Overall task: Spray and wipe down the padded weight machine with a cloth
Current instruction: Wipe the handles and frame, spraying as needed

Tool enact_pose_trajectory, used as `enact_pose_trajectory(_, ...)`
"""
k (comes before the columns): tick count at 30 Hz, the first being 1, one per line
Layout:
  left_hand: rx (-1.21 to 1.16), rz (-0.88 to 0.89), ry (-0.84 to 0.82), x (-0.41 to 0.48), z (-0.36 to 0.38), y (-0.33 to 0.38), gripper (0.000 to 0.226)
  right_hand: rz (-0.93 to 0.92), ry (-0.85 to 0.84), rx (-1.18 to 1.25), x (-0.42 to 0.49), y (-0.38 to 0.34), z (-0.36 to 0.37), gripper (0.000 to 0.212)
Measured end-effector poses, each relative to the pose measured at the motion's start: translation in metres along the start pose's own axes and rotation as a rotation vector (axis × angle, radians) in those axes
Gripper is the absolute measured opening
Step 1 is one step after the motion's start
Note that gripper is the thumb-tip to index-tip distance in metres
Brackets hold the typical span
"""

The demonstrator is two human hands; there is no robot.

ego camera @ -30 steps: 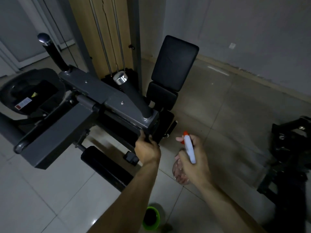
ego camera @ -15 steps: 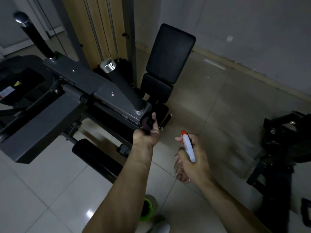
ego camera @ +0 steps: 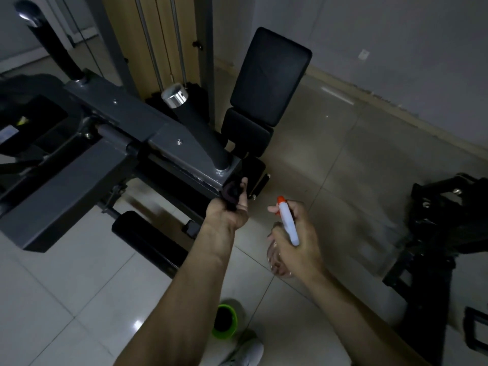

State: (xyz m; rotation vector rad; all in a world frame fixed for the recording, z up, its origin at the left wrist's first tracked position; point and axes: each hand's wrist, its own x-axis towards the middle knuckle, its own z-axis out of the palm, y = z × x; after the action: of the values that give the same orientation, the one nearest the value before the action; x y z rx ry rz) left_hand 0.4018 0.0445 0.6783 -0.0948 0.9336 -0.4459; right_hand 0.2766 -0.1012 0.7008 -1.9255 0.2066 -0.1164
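dimly, left hand (ego camera: pixel 227 216) grips cloth (ego camera: pixel 231 192), right hand (ego camera: pixel 299 247) spray bottle (ego camera: pixel 288 224); sticker (ego camera: pixel 8 133) unreadable.

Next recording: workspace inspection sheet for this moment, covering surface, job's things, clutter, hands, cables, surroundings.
Surface: glossy pale tiled floor; no table seen.
Job's things: grey metal weight machine frame with black padded backrest; dark crumpled cloth; white spray bottle with orange nozzle.
Clutter: green-rimmed round container on the floor beside a white shoe.
Hands: left hand grips the cloth at the frame's end; right hand holds the bottle, apart from the machine.
Cables: thin steel cables or rods run upright behind the frame.
Surroundings: grey wall; black equipment on the right.
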Motion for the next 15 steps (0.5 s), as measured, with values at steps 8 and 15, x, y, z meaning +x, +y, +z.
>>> enact_pose_trajectory(8,0.287,0.187,0.115,-0.031,-0.050,0.039,0.039,-0.038,-0.039,0.002,0.012,-0.019,0.032,0.047)
enact_pose_trajectory(15,0.253,0.074,0.165,-0.001,0.008,0.018,0.036,-0.065,-0.055,-0.025,0.018,-0.023,0.045,0.042)
